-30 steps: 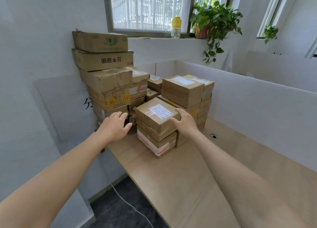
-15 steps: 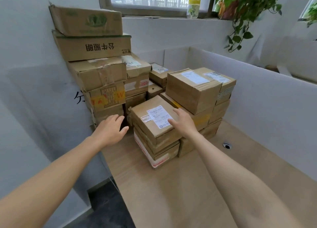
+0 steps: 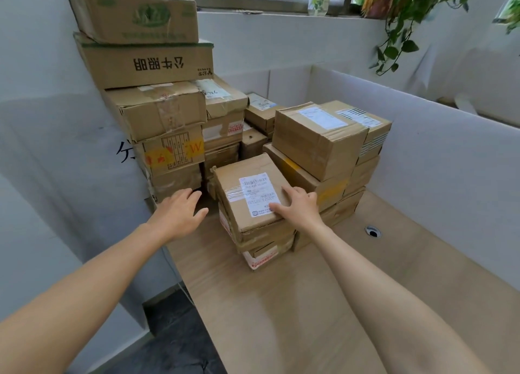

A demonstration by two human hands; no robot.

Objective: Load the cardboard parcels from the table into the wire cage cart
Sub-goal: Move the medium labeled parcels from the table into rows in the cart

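Topping a short stack of three at the near edge of the pile, the brown cardboard parcel with a white shipping label (image 3: 250,196) now fills more of the view than half a second ago, the camera having come closer and tipped down. Its long axis runs from the near right to the far left, label face up. The right hand (image 3: 298,207) lies flat on the parcel's near right corner, fingers spread and covering the label's lower edge, a little further onto the lid than before. The left hand (image 3: 180,210) hangs open, fingers loosely curved, just left of the parcel and not touching it. Behind stand taller stacks of brown cartons (image 3: 157,64) on the pale wooden tabletop (image 3: 281,303).
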